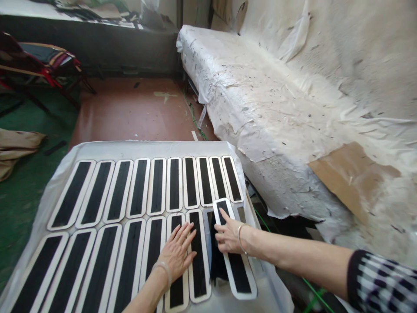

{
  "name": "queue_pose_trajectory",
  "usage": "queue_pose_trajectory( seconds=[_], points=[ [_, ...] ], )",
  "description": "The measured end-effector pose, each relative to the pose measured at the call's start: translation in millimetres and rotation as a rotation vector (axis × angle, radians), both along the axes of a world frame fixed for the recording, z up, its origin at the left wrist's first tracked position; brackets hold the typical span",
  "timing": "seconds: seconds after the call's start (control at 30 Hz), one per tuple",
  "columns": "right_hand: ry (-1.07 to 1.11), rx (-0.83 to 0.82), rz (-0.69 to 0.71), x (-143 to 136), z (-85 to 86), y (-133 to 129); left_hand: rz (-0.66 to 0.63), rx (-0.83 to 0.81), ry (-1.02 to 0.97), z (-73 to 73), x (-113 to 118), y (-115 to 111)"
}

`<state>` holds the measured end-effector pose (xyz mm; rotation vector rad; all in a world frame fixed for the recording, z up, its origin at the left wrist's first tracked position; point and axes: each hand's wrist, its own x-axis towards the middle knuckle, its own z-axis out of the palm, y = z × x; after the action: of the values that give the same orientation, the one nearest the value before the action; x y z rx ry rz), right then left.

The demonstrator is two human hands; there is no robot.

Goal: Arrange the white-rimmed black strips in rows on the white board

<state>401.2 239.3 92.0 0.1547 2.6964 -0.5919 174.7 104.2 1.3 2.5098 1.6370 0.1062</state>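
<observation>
Black-and-white checks pattern the sleeve (382, 280).

Single head-worn view, looking forward and down from above, hands close below, room reaching farther off

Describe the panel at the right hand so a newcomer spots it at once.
On the white-covered table, take the near row of black panels and go to its right end. The target panel is under the right hand. Unlike its neighbours, it sits out of line, far end past theirs.
</observation>
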Motion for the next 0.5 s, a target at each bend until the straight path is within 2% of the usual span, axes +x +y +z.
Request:
queue_pose_trajectory(
  seconds=[0.13, 0.23, 0.33, 0.5],
  points=[
    [-0.096, 0.045, 0.104, 4.5, -9.9, 11.0, 0.015, -0.064, -0.024, -1.0, -0.1, 0.1],
    [-0.121, 0.091, 0.158, 9.9, -12.6, -5.3, 0.017, -0.082, -0.033, -2.7, 0.0, 0.3],
    [-0.114, 0.152, 0.217, 3.4, -16.7, -21.9, 0.016, -0.072, -0.036, -2.5, 0.2, 0.8],
    [-0.052, 0.11, 0.114, -16.9, -22.7, -16.4, 0.011, -0.059, -0.031, -0.2, 0.0, 1.1]
  ],
)
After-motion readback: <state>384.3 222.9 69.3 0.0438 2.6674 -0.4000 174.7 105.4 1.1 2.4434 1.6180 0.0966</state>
